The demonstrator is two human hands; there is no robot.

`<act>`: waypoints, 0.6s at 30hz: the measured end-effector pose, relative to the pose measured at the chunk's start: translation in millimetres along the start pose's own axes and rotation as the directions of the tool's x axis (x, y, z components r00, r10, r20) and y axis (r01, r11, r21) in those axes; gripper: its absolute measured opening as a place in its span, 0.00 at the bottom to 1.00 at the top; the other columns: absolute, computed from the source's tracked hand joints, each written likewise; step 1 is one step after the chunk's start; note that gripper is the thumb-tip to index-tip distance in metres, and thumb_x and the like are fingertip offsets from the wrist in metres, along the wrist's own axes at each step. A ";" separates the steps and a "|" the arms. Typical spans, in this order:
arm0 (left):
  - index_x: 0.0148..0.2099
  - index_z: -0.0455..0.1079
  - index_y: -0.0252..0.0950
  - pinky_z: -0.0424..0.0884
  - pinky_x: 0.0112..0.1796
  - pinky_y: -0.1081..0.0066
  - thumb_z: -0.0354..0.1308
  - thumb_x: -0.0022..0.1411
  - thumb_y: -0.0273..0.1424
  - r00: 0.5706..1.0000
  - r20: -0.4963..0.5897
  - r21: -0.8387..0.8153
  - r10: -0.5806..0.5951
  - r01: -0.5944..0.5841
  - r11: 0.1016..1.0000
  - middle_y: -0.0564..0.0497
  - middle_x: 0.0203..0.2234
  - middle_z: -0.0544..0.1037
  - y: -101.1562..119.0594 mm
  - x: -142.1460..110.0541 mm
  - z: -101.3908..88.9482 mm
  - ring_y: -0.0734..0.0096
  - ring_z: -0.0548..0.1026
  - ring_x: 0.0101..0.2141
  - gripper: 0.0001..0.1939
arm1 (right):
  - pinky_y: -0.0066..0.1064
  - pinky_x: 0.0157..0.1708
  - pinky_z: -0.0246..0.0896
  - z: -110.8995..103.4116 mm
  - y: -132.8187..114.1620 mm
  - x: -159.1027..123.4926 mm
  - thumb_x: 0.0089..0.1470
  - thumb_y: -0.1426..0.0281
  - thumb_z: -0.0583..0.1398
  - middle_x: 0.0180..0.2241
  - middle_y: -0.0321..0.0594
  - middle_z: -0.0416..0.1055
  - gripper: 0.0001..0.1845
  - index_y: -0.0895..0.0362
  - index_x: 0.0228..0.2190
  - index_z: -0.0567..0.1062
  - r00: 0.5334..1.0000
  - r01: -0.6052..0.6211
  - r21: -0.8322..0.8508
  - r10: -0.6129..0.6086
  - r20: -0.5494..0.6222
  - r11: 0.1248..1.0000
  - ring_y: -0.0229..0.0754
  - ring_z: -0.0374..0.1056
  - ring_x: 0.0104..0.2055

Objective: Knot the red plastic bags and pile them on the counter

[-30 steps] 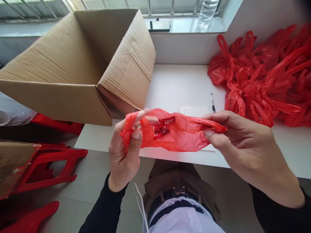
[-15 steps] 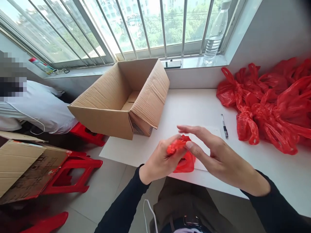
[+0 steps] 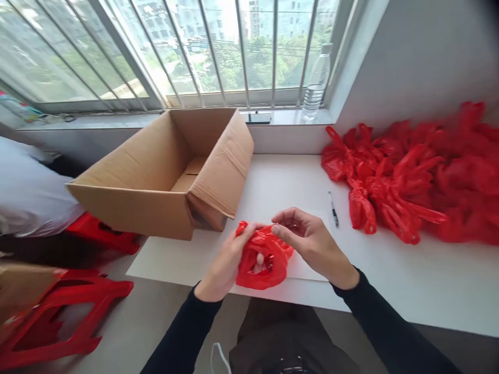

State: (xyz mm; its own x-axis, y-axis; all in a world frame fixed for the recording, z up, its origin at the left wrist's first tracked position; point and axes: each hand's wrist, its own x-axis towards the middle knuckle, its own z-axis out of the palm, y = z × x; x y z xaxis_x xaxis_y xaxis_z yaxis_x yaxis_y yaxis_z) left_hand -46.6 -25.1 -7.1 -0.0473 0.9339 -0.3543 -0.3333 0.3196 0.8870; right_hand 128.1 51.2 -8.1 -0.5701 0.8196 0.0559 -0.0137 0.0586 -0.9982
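Note:
A red plastic bag [image 3: 262,275] hangs at the table's front edge, its mouth spread into a ring. Through that opening a fingertip of my left hand [image 3: 226,265] shows, and the hand grips the bag from the left. My right hand [image 3: 312,241] is at the bag's upper right rim, thumb and index finger pinching the thin plastic there. What else the bag may contain is hidden by its folds.
An open cardboard box [image 3: 132,208] stands on the white table [image 3: 390,280] at left. A pen [image 3: 333,210] lies near a pile of knotted red bags [image 3: 405,182]. A bottle [image 3: 315,85] stands on the sill; red stools [image 3: 66,311] and a person [image 3: 31,187] are at left.
The crumpled bag has been opened out, its mouth now round and wide. My right hand has closed from spread fingers to a pinch at the rim. The view has shifted right.

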 end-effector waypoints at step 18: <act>0.49 0.72 0.41 0.71 0.36 0.77 0.49 0.57 0.11 0.711 0.377 0.778 0.593 -0.591 0.214 0.53 0.39 0.76 -0.8 -3.4 -33.1 0.74 0.75 0.37 0.25 | 0.31 0.36 0.60 21.2 30.4 21.6 0.73 0.61 0.48 0.36 0.36 0.74 0.18 0.53 0.52 0.73 0.958 0.091 -0.084 -0.064 0.279 0.992 0.39 0.67 0.35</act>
State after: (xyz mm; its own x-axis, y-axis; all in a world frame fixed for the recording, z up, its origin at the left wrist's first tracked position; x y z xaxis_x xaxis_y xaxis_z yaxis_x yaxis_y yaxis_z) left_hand -77.3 -33.8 -16.5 0.1240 0.9142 0.3857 0.6887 -0.3591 0.6298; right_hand 97.9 58.7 -37.7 -0.7747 0.6224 0.1114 0.0038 0.1808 -0.9835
